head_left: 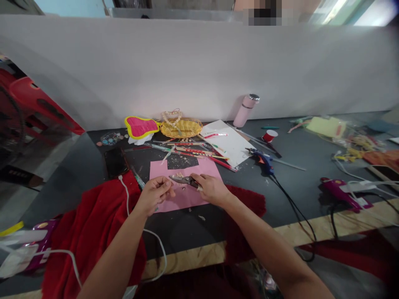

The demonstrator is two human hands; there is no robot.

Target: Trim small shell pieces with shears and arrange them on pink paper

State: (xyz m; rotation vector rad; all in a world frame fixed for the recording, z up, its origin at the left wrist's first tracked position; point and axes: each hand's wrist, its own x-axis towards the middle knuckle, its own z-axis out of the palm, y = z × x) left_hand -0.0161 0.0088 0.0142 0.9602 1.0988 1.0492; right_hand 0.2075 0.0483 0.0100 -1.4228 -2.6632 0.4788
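My right hand (211, 189) grips a pair of small pliers (184, 180), jaws pointing left over a pink sheet of paper (187, 195) on the dark table. My left hand (156, 192) is pinched shut right at the jaw tips, on something too small to make out. A few pale beads (180, 175) lie on the pink sheet just above the pliers. Both forearms reach in from the bottom of the view.
Red cloth (93, 232) lies left and under my arms. Behind are sticks and pencils (193, 151), a yellow basket (181, 127), a white sheet (229, 143), a pink bottle (246, 110), a blue glue gun (263, 161) with cable, a purple glue gun (338, 192) and a phone (116, 162).
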